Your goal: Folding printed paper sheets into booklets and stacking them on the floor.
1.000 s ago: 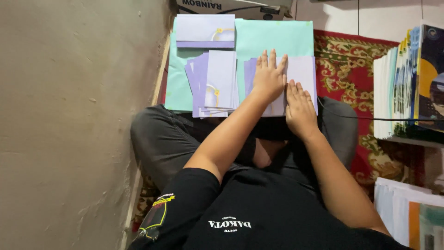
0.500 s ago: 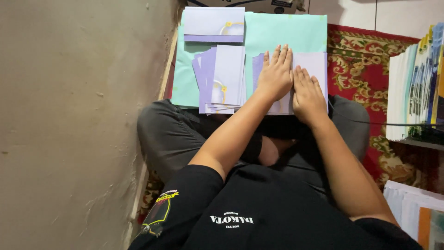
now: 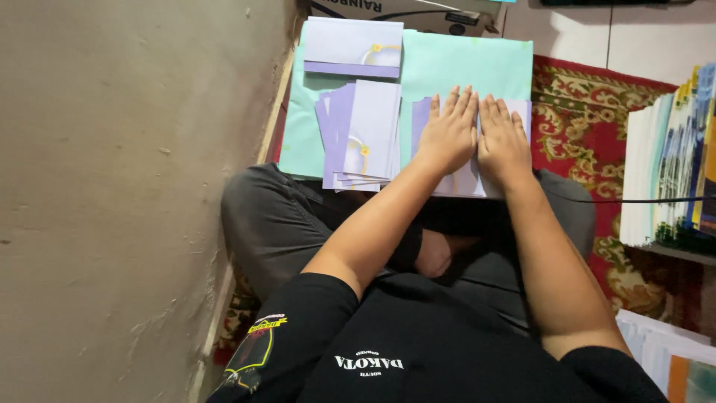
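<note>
My left hand (image 3: 448, 135) and my right hand (image 3: 502, 139) lie flat side by side, palms down, pressing on a lavender paper sheet (image 3: 468, 177) that rests on a mint-green board (image 3: 447, 71) across my lap. Left of my hands sits a fanned pile of folded lavender cards (image 3: 362, 134) with a small gold mark. Another lavender card stack (image 3: 352, 47) lies at the board's far left corner. Neither hand grips anything; the fingers are stretched out and close together.
A plain beige wall (image 3: 112, 186) fills the left side. A red patterned carpet (image 3: 578, 127) lies under and to the right of the board. A tall stack of paper and books (image 3: 667, 172) stands at right. A cardboard box (image 3: 406, 11) sits beyond the board.
My hands have shifted slightly so both lie level, side by side on the sheet; the right hand slid up beside the left. The view has also drifted a little.
</note>
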